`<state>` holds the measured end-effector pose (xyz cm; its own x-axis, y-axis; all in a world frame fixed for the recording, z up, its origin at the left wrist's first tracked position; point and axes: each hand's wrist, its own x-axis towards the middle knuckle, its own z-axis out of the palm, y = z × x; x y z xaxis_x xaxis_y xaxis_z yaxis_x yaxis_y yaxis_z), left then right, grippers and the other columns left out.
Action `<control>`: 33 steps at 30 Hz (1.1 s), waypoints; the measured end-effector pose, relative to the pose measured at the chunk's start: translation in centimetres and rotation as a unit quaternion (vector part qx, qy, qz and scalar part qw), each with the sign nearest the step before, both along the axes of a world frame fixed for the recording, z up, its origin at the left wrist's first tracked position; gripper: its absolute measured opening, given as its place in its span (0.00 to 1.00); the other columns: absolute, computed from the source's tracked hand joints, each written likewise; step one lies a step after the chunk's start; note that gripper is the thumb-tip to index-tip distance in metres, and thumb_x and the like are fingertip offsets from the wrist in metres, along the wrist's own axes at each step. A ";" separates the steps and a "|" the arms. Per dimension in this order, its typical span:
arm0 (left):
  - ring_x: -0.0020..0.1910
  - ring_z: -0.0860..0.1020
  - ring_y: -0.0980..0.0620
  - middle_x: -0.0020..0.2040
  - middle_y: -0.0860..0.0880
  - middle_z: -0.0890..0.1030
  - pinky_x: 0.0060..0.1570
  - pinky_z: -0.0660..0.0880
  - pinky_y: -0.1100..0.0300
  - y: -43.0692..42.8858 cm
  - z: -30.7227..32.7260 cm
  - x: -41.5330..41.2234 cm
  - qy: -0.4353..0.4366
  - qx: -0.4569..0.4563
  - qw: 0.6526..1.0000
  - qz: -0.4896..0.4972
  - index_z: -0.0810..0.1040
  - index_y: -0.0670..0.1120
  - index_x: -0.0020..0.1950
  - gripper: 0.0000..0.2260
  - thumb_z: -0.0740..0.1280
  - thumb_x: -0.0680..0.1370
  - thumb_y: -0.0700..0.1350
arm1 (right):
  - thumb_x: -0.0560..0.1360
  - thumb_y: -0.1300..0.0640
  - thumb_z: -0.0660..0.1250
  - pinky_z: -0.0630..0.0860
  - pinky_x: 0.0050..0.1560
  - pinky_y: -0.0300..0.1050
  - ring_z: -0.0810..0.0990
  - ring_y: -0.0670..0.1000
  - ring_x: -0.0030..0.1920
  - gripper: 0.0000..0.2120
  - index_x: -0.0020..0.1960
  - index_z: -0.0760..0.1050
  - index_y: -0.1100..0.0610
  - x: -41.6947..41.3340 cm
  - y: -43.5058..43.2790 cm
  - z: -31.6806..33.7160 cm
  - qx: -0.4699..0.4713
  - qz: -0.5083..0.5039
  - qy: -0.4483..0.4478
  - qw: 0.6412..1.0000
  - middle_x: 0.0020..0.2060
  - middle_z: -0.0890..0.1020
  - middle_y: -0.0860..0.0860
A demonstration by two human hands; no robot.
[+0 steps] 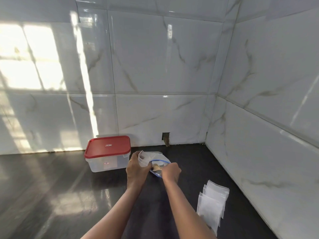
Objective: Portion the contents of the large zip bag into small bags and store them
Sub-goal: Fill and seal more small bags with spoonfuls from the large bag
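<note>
Item: large zip bag (156,163), on dark counter (51,187), held between my hands. Long axis far-left to near-right, blue-zip mouth toward me. My left hand (136,168) grips clear far-left end; my right hand (170,171) pinches zip rim.

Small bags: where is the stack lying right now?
In the head view the stack of small bags lies on the dark counter at lower right, beside the right forearm and close to the right-hand tiled wall.
</note>
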<state>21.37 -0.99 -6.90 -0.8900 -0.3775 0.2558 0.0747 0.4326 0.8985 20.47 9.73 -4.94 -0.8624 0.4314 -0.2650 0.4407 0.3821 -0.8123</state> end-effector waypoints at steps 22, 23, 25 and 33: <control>0.48 0.76 0.49 0.48 0.49 0.79 0.47 0.69 0.62 -0.5 -0.5 0.6 0.003 -0.006 1.000 -0.010 0.73 0.47 0.61 0.21 0.74 0.70 0.44 | 0.76 0.68 0.54 0.66 0.17 0.35 0.74 0.49 0.24 0.14 0.59 0.71 0.67 -0.1 -1.6 -2.7 -0.095 0.009 -0.010 0.995 0.51 0.80 0.63; 0.47 0.76 0.49 0.48 0.49 0.79 0.47 0.68 0.62 -0.6 -0.5 0.7 0.002 -0.005 1.000 -0.011 0.74 0.46 0.61 0.21 0.74 0.70 0.44 | 0.76 0.67 0.54 0.70 0.19 0.36 0.76 0.50 0.26 0.15 0.60 0.71 0.66 0.2 -1.6 -2.6 -0.096 0.011 -0.016 0.995 0.53 0.79 0.63; 0.46 0.77 0.50 0.47 0.48 0.79 0.47 0.69 0.62 -0.6 -0.6 0.7 0.002 -0.006 1.000 -0.014 0.74 0.46 0.60 0.21 0.75 0.70 0.44 | 0.77 0.66 0.55 0.80 0.37 0.44 0.83 0.56 0.43 0.16 0.62 0.72 0.66 0.3 -1.7 -2.7 -0.040 0.042 -0.009 0.998 0.58 0.77 0.62; 0.48 0.78 0.46 0.50 0.44 0.81 0.48 0.72 0.59 -1.5 -1.0 1.1 -0.005 -0.017 1.000 0.006 0.74 0.45 0.62 0.21 0.74 0.70 0.43 | 0.78 0.65 0.56 0.76 0.48 0.44 0.79 0.57 0.57 0.14 0.60 0.74 0.66 0.3 -2.5 -2.8 0.001 0.100 -0.013 0.995 0.58 0.78 0.60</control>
<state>22.50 -2.49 -7.87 -0.8879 -0.3797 0.2598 0.0603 0.4638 0.8839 20.74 7.20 -7.73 -0.9236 0.2528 -0.2883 0.3773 0.4650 -0.8009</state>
